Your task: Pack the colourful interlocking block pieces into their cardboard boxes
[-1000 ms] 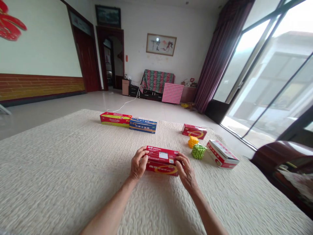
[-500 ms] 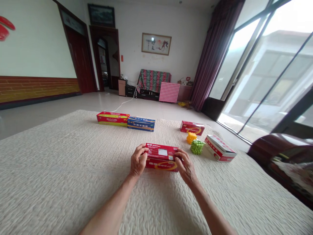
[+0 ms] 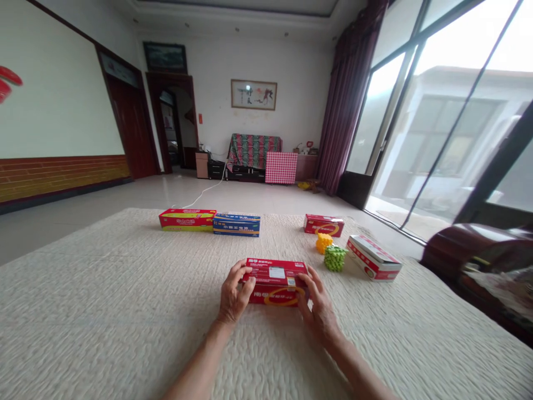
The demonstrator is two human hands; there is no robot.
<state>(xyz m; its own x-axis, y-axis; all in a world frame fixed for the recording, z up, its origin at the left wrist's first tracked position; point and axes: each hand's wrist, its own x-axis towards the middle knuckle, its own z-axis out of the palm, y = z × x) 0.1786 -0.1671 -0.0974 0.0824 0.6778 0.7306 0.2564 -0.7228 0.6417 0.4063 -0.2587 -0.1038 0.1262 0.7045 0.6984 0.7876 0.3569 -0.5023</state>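
Note:
A red cardboard box (image 3: 272,282) with white and yellow print and a pale label on top lies on the cream quilted cover (image 3: 166,316). My left hand (image 3: 234,294) grips its left end, thumb at the front corner and fingers over the top edge. At the other end, my right hand (image 3: 318,304) holds the box with its fingers around the right side and the thumb low near the front face. To the right of this hand stand a green knobbly block (image 3: 335,259) and an orange one (image 3: 323,243).
Farther back on the cover, a red-and-yellow-green box (image 3: 187,221) touches a blue box (image 3: 236,225). Another red box (image 3: 323,225) and a white-and-red box (image 3: 373,258) are at the right. A dark red glossy piece of furniture (image 3: 449,250) borders the right side.
The view has tipped upward, so everything sits lower in the picture. My right thumb has shifted down along the box's right front, while my left hand keeps its hold.

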